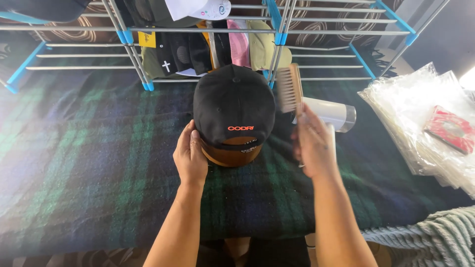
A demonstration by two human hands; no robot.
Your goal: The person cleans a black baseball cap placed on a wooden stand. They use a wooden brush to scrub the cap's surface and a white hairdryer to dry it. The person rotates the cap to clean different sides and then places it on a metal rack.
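Black cap [233,106] on a brown stand [231,154] near the blanket's [89,163] far edge, left hand [190,157] cupped against it, right hand [311,146] clamped on a brush [290,88].

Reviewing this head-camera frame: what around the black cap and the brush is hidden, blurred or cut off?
- Right hand and wooden brush: motion-blurred, so the grip and bristles are unclear.
- Brown form under the black cap: mostly covered by the cap; its shape is unknown.
- White cylinder: its near end is hidden behind the right hand.
- Left hand: its fingertips are hidden against the cap's side.
- Caps on the rack: overlapping and cut off by the top edge.
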